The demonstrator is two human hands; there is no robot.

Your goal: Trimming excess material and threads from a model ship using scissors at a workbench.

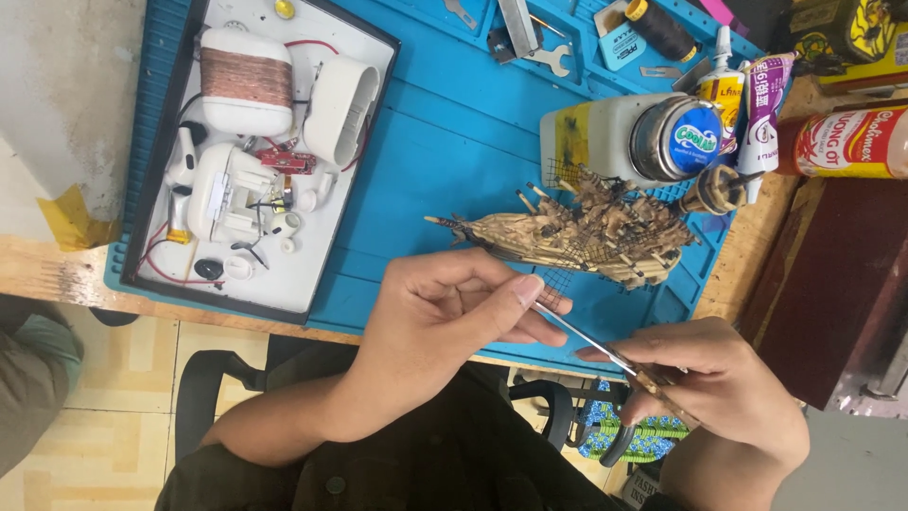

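Two bare hands are seen low in the view, close to each other. The left hand is curled, with the thumb and fingers pinched together. Its bare forearm is bent back toward the body. The right hand is held lower, and its fingers are also pinched shut. The fingertips of that hand are partly hidden, so the grip cannot be told exactly.

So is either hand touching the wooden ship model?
No: both the left hand and right hand hold tweezers in front of the ship model.
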